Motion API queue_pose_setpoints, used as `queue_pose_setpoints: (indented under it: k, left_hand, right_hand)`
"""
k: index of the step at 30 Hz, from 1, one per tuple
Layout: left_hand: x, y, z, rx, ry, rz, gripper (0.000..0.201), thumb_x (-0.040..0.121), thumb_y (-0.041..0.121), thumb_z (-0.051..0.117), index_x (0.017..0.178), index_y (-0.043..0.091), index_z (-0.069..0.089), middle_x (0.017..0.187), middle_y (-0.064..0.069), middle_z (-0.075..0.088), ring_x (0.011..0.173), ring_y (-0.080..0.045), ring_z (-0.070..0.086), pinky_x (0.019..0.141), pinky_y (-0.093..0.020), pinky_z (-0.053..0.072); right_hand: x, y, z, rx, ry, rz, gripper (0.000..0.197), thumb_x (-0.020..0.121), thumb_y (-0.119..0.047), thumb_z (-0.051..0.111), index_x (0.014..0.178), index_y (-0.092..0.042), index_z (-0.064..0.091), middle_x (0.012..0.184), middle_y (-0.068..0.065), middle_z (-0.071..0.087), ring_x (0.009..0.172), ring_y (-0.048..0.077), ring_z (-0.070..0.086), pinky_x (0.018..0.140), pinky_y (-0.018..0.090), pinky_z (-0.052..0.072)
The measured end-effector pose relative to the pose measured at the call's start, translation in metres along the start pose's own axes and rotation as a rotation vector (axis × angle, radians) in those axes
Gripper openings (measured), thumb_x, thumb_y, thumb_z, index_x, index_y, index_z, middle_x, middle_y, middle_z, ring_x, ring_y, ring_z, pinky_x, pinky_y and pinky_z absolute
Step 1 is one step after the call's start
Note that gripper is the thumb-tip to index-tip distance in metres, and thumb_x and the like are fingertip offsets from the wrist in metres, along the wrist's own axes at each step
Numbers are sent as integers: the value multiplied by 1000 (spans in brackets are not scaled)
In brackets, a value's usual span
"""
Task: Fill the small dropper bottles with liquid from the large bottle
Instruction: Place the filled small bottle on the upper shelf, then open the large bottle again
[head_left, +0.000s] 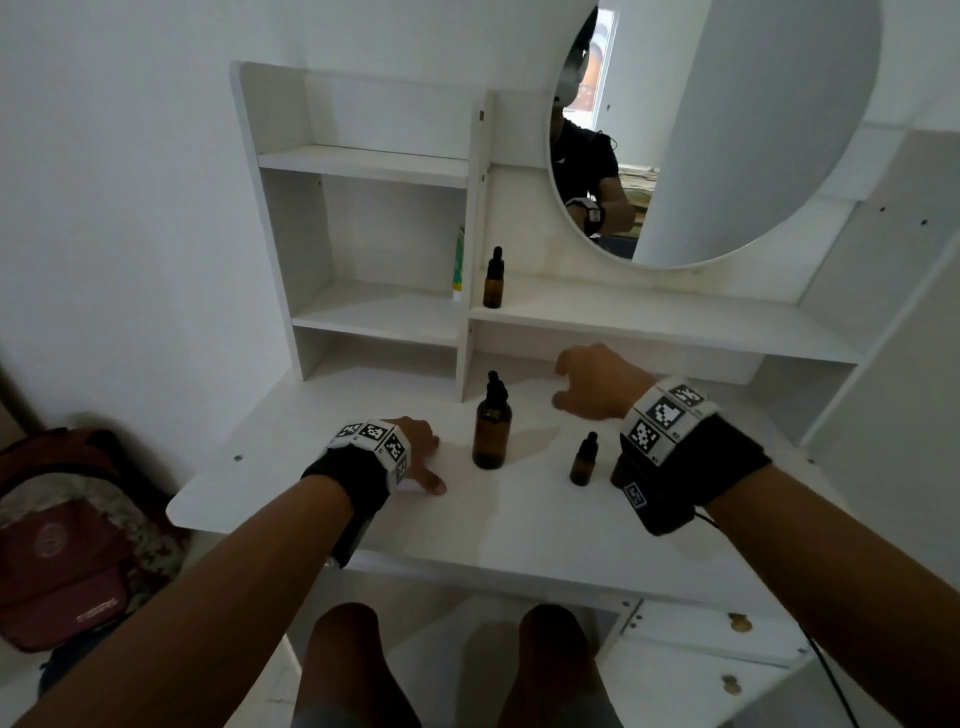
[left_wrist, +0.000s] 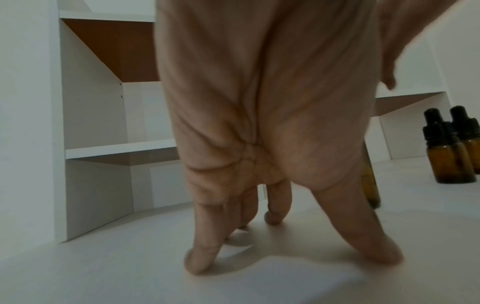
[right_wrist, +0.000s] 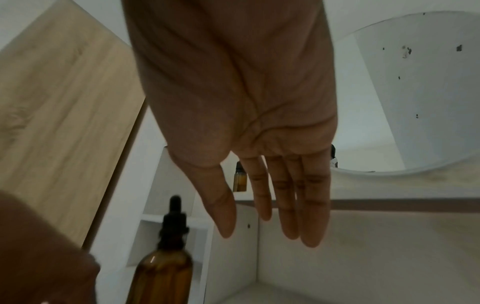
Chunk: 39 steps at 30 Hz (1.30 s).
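Observation:
The large amber bottle (head_left: 491, 431) with a black dropper cap stands upright mid-table (head_left: 519, 525); the right wrist view shows it (right_wrist: 163, 273) low left. One small dropper bottle (head_left: 583, 460) stands to its right, near my right wrist. Another small bottle (head_left: 493, 280) sits on the shelf under the mirror. The left wrist view shows two small bottles (left_wrist: 451, 156) side by side. My left hand (head_left: 423, 457) rests spread fingertips (left_wrist: 200, 261) on the table, left of the large bottle. My right hand (head_left: 582, 384) hovers empty behind the bottles with straight fingers (right_wrist: 309, 216).
A white shelf unit (head_left: 374, 166) rises at the table's back left, with a green-and-white tube (head_left: 459, 265) in one bay. A round mirror (head_left: 727, 130) hangs above the long shelf (head_left: 649, 317). A red backpack (head_left: 62, 540) lies on the floor at the left.

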<state>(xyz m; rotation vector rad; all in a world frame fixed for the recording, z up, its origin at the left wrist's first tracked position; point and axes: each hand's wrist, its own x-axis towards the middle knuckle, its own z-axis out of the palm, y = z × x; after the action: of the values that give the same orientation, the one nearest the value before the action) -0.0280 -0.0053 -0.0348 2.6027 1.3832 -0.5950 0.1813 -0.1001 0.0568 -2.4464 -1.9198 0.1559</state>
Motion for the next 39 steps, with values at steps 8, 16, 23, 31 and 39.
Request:
queue_pose_setpoints:
  k: [8,16,23,31,39]
  left_hand:
    - [3,-1,21,120,-107,-46,85,96,67,28,157,25,-13,165,-10,-16,153,-34,5,121,-49,12]
    - [2,0,23,112,-125,-50,83,98,64,28,156,23,-15,164,-12,-18,153,-35,1,122,-49,10]
    - [4,-1,27,34,-97,-32,83,99,62,33,157,23,-11,165,-11,-15,153,-34,1,121,-48,11]
    - [-10,-1,19,-288,83,39,73,90,47,65,150,16,36,158,-7,32,144,-25,33,116,-34,28]
    - [-17,23,26,-669,85,373,38,64,32,91,93,17,72,96,3,75,93,-17,70,92,-39,56]
  right_hand:
    - [-28,21,46,36,-35,64,35,90,-14,60,124,-8,55,125,13,51,107,29,58,88,35,51]
    - [-31,6,49,73,-11,9,22,89,-6,60,111,-3,61,115,15,56,99,30,62,83,35,55]
    - [-43,-43,59,145,-57,-214,21,88,-6,60,109,-2,66,111,15,61,93,27,64,79,31,56]
    - [-50,-58,64,150,-72,-261,24,91,-19,62,105,0,64,105,15,62,85,24,61,69,28,49]
    - [-49,-59,67,168,-40,-231,24,93,-24,61,99,-1,64,80,5,53,67,15,53,52,18,39]
